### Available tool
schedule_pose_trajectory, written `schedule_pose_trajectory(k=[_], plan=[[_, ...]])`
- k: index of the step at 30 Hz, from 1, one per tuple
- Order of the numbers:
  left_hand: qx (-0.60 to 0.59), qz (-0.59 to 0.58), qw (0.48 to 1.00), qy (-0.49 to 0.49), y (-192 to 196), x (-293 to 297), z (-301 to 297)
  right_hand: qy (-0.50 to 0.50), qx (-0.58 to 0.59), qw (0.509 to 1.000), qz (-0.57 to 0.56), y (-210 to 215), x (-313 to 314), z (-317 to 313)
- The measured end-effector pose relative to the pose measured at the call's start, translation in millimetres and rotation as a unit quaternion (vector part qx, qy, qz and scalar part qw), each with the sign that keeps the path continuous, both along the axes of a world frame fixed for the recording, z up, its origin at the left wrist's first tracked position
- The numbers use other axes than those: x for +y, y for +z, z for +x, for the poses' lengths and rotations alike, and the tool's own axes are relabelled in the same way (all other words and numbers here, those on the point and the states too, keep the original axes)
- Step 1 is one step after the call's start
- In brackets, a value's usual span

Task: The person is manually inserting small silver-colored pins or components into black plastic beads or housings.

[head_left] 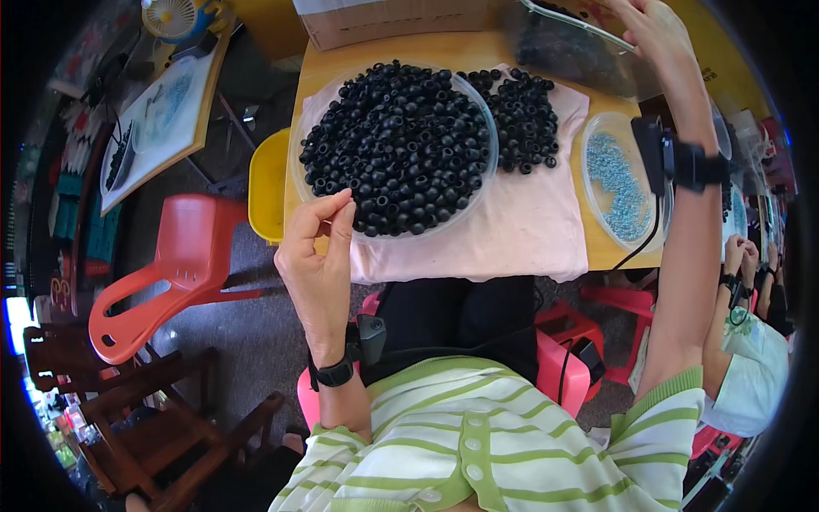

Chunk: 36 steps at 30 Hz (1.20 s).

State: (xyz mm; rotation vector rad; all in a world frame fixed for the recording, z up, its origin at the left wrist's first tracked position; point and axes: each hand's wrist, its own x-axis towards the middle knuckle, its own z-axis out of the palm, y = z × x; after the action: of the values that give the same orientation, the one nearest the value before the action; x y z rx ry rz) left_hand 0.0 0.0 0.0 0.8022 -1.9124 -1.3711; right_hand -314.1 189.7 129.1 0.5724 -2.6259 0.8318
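A wide clear bowl (pixel 493 141) heaped with black beads (pixel 392 145) stands on a pale pink cloth (pixel 537 230) on the table. At the bowl's near left rim, my left hand (pixel 316 256) is closed in a pinch; whatever sits between its fingertips is too small to make out. My right hand (pixel 657 38) reaches to the far right, its fingers closed at the edge of a clear plastic container (pixel 589 64), partly blurred, with dark contents. The top of the picture cuts off part of that hand. More black beads (pixel 525 119) lie loose on the cloth beside the bowl.
Right of the cloth sits a clear oval tray (pixel 587 162) of small light-blue beads. A cardboard box (pixel 392 26) stands at the back. To the left are a yellow bin (pixel 269 183), a red chair (pixel 183 247) and another table (pixel 162 128). A co-worker (pixel 751 358) sits at right.
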Motion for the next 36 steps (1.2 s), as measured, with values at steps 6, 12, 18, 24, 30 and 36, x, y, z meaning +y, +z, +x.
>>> schedule_pose_trajectory(k=[6,12,18,24,30,36], plan=[[-0.067,-0.241,0.966,-0.064,-2.3,-5.2,-8.4,-0.013,0.045,0.990,0.133,-10.0,-10.2,-18.0],[-0.121,-0.289,0.943,-0.116,0.2,-6.0,-10.6,0.071,0.120,0.989,0.045,6.9,-16.0,31.6],[-0.152,-0.267,0.942,-0.133,2.0,-8.9,-15.2,0.093,0.023,0.989,0.117,-2.3,54.4,74.0],[-0.148,-0.291,0.936,-0.133,-1.9,-4.8,-24.2,0.049,-0.112,0.989,0.080,-79.9,120.5,95.4],[-0.110,-0.266,0.953,-0.091,-3.4,1.4,-23.7,0.070,-0.037,0.995,0.065,-129.0,129.9,98.0],[0.033,-0.122,0.988,-0.091,2.2,17.6,-17.3,0.074,-0.026,0.994,0.077,-137.8,123.7,96.3]])
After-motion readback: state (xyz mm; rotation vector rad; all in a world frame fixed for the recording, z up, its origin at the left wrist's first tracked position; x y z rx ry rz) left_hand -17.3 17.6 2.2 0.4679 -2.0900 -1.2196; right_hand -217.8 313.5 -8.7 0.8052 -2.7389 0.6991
